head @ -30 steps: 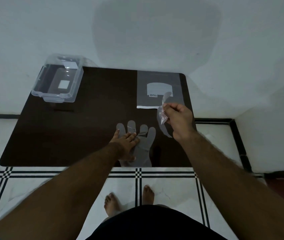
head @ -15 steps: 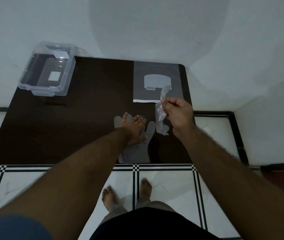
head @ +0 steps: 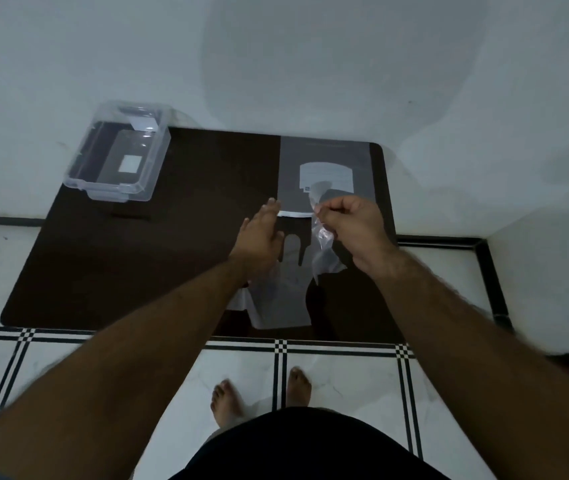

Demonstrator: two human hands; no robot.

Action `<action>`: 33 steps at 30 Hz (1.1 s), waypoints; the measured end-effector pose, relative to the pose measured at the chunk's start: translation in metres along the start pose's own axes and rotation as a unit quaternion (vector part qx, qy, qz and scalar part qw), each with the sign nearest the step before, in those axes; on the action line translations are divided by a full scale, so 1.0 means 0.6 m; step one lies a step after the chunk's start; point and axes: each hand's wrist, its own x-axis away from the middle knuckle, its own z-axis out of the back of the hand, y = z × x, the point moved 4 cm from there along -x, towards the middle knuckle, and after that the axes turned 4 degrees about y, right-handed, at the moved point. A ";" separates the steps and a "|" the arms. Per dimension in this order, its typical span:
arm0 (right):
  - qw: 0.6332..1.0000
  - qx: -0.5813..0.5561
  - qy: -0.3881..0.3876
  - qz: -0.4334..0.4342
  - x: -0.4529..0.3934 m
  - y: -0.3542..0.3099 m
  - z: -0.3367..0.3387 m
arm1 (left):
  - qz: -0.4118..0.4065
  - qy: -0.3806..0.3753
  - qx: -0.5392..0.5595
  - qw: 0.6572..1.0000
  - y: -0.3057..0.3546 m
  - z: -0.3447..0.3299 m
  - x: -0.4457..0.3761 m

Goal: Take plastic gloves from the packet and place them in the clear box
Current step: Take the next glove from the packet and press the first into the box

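my right hand (head: pixel 352 233) pinches one thin glove (head: pixel 322 244) lifted off the table (head: pixel 103 271), my left hand (head: pixel 258 237) spread flat, holding nothing, beside the packet (head: pixel 324 157) at the far right edge; the film could slip or cling before reaching the clear box (head: pixel 116 150) in the far left corner

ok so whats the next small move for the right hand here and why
Probably carry the pinched glove left and away to the clear box. The right hand is shut on it, clear of the packet, and the box sits open at the table's far left corner.
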 end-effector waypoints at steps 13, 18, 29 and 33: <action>0.953 0.145 -0.202 0.171 -0.020 -0.250 -0.044 | -0.084 -0.164 0.314 0.931 0.145 0.303 -0.046; 0.949 0.140 -0.206 0.193 -0.022 -0.299 -0.047 | -0.071 -0.129 0.292 0.945 0.165 0.342 -0.036; 0.941 0.154 -0.243 0.176 -0.068 -0.291 -0.038 | -0.026 0.054 0.364 0.929 0.141 0.409 -0.035; 0.956 0.092 -0.226 0.163 -0.093 -0.293 -0.041 | 0.001 0.091 0.352 0.932 0.109 0.423 -0.027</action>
